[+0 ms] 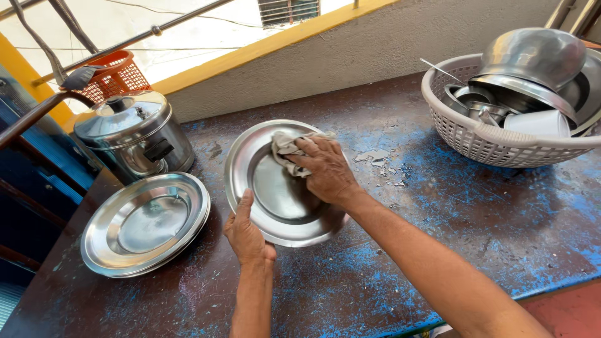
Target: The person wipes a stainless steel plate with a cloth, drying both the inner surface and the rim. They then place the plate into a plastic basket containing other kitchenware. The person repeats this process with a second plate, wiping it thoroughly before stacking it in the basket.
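Observation:
A round steel plate [275,203] is tilted up off the worn blue-brown table [438,206] in the middle of the view. My left hand [246,231] grips its near rim with the thumb laid on the inside. Inside the plate's upper part, my right hand [325,170] presses a crumpled grey cloth [285,147] against the metal. A stack of similar steel plates [147,222] lies flat on the table just left of my left hand.
A lidded steel cooker [134,134] stands at the back left, with an orange plastic basket [116,75] behind it. At the back right a white plastic basket [494,141] holds several steel bowls and dishes. A grey wall with a yellow ledge runs behind the table.

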